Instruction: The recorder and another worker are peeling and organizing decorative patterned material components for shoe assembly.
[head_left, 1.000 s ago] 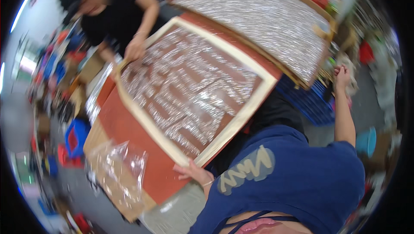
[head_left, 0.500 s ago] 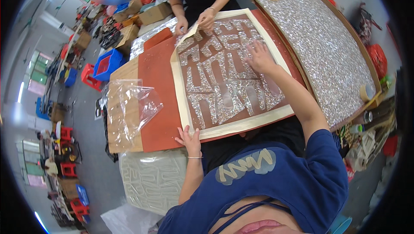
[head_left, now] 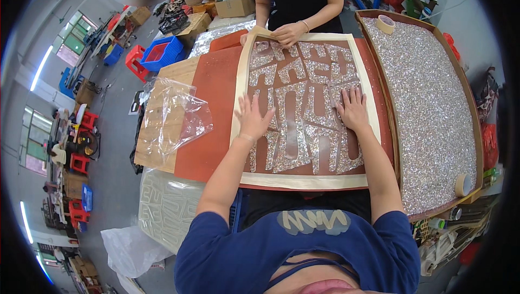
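A panel of glittery silver cut-out shapes [head_left: 292, 99] on brown, with a cream border [head_left: 303, 181], lies before me on a reddish-brown board [head_left: 208, 85]. My left hand [head_left: 252, 118] rests with spread fingers on its left side, over the border and the nearest shapes. On the right part of the panel lies my right hand [head_left: 353, 110], flat, fingers apart. Neither hand holds anything. Across the table, a co-worker's hand [head_left: 290, 34] is at the far left corner, where the border [head_left: 262, 31] looks lifted; their other hand is partly hidden.
To the right stands a shallow tray of silver glitter [head_left: 433, 104], with tape rolls [head_left: 385, 24] on its rim. At left, a clear plastic bag [head_left: 187, 112] lies across wood and the board. A translucent moulded sheet [head_left: 168, 204] sits lower left. Blue crates [head_left: 162, 56] stand beyond.
My left hand has moved from the near left corner up onto the panel's left side. My right hand stays on the right part. The whole view has turned and shifted.
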Demonstrator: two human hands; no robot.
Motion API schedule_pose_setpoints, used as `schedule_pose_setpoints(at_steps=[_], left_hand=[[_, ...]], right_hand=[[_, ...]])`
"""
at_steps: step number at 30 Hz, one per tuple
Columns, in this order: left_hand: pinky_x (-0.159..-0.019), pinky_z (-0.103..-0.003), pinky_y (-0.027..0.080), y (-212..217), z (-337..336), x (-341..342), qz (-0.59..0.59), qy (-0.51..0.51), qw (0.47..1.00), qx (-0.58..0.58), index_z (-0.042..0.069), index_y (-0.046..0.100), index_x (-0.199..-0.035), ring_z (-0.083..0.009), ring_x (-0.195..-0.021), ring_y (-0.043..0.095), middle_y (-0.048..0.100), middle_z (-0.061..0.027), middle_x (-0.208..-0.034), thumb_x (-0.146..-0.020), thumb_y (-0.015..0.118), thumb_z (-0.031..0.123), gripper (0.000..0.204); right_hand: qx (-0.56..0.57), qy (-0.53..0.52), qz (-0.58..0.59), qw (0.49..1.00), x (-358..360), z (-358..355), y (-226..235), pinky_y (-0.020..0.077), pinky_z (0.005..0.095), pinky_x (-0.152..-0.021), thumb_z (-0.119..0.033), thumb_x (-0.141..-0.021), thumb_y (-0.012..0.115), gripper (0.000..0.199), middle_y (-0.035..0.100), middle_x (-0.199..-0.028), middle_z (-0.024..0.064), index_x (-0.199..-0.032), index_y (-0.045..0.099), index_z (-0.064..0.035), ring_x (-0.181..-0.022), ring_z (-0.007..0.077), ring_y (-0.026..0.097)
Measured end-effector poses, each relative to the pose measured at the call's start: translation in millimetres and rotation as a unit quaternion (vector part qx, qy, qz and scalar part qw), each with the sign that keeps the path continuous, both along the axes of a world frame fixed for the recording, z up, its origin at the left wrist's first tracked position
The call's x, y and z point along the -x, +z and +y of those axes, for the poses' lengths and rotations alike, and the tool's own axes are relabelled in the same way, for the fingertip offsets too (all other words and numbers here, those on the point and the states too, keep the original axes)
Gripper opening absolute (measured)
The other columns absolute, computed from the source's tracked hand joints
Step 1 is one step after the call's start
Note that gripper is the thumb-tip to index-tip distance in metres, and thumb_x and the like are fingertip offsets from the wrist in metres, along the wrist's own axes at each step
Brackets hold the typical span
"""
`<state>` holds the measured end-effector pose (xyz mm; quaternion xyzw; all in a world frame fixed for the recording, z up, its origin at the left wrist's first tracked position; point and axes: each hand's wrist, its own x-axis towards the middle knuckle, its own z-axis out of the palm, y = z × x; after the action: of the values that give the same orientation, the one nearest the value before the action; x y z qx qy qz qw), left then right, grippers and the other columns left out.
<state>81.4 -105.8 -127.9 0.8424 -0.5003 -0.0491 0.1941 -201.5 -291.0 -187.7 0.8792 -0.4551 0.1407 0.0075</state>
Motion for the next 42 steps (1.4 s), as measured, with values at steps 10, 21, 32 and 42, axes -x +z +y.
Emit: schedule_pose_setpoints(at_steps=[10,21,32,42], left_hand=[[-0.111,-0.054,-0.002,-52.1,-66.4,-34.0,0.03,0.067,0.995,-0.072,-0.001,0.023,-0.142,-0.0384,-0.14,0.004,0.015,-0.0264,-0.148,-0.082,0.037,0.071,0.095],[-0.112,-0.049,-0.003,-45.2,-73.0,-37.0,0.092,0.103,0.988,-0.073,-0.003,0.023,-0.142,-0.0343,-0.141,0.002,0.012,-0.0234,-0.15,-0.081,0.038,0.072,0.098],[-0.102,-0.05,0.03,-36.7,-0.5,-38.3,0.03,0.199,0.972,0.12,-0.001,0.048,-0.125,-0.0372,-0.123,0.036,0.041,-0.0237,-0.13,-0.076,0.069,0.034,0.064],[-0.076,-0.029,0.049,-20.5,187.8,-2.0,0.55,0.202,0.799,0.135,-0.005,0.059,-0.11,-0.0179,-0.086,0.062,0.066,-0.0118,-0.094,-0.091,0.055,0.031,0.04]], right_hand=[[-0.018,-0.005,0.006,1.0,6.3,-1.4,5.1,0.0093,0.0561,-0.11,-0.046,-0.091,0.042,0.063,0.025,-0.146,0.0232,-0.139,0.035,-0.0054,-0.137,0.0374,0.018],[-0.001,-0.002,0.013,1.0,2.1,-3.5,1.7,0.0095,0.055,-0.11,-0.047,-0.091,0.042,0.062,0.028,-0.145,0.0217,-0.138,0.037,-0.007,-0.137,0.0365,0.02],[-0.032,0.028,-0.152,0.988,16.4,-13.5,-12.9,0.0203,0.0495,-0.109,-0.038,-0.088,0.053,0.049,0.037,-0.139,0.0229,-0.123,0.052,-0.0034,-0.13,0.038,0.032],[-0.198,0.302,-0.3,0.883,-79.3,143.8,50.6,0.0462,0.0405,-0.076,-0.016,-0.07,0.074,0.037,0.057,-0.093,0.0141,-0.098,0.057,-0.0027,-0.085,0.031,0.057]])
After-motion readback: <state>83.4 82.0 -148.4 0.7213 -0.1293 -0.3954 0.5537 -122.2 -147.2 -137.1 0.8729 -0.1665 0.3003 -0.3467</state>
